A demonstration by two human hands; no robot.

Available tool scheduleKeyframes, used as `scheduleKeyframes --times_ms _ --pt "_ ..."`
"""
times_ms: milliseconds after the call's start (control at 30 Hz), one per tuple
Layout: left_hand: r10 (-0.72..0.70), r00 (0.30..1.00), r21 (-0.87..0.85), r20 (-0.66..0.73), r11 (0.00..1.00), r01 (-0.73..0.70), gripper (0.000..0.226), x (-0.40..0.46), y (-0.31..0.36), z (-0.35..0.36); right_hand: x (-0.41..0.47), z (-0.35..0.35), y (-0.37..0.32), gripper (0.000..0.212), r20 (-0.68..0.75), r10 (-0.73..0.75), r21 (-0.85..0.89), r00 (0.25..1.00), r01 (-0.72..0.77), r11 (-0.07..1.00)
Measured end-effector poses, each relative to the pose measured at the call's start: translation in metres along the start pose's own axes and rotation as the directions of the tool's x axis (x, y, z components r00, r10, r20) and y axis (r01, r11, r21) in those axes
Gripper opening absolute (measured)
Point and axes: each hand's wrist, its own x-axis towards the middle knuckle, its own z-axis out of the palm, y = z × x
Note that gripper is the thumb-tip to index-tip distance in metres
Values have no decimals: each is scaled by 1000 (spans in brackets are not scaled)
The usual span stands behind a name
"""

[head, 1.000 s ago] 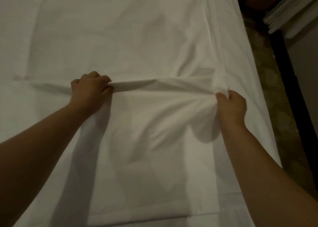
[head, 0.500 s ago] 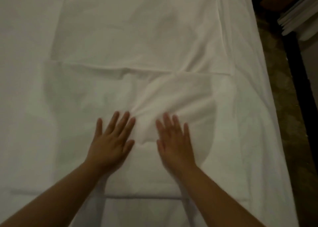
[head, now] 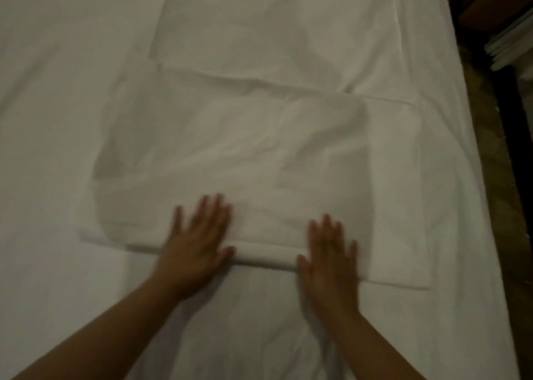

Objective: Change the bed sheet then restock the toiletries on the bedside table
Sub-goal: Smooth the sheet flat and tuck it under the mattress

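Note:
A folded white sheet (head: 259,155) lies flat on the white-covered bed (head: 57,120), partly unfolded away from me. Its thick near fold runs across the middle of the view. My left hand (head: 196,241) rests palm down on that fold, fingers spread. My right hand (head: 328,253) presses flat on the same fold to the right, also with fingers apart. Neither hand holds cloth. Both are slightly blurred.
The bed's right edge (head: 473,149) drops to a dark patterned floor (head: 501,195). A stack of white folded linen (head: 510,48) sits at the upper right, beside a brown wooden piece (head: 484,2).
My hands let go of the sheet's pinched edge, laid it flat, then slid back toward me and apart, coming to rest on the near fold.

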Motion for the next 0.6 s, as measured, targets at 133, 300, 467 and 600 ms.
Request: scheduleKeyframes --times_ms 133,300,467,600 --pt "140 989 11 35 990 -141 61 3 28 13 13 16 -69 57 24 -201 27 979 200 979" --pt "-128 983 82 134 990 117 65 -44 -61 10 -22 25 -20 56 81 -203 -53 976 208 977" --pt "-527 828 122 191 850 513 78 -90 -140 -17 -43 8 18 63 105 -114 -132 988 128 983" --pt "-213 975 227 -57 949 221 77 -86 -138 -25 -26 1 7 49 -56 -269 -162 961 257 953"
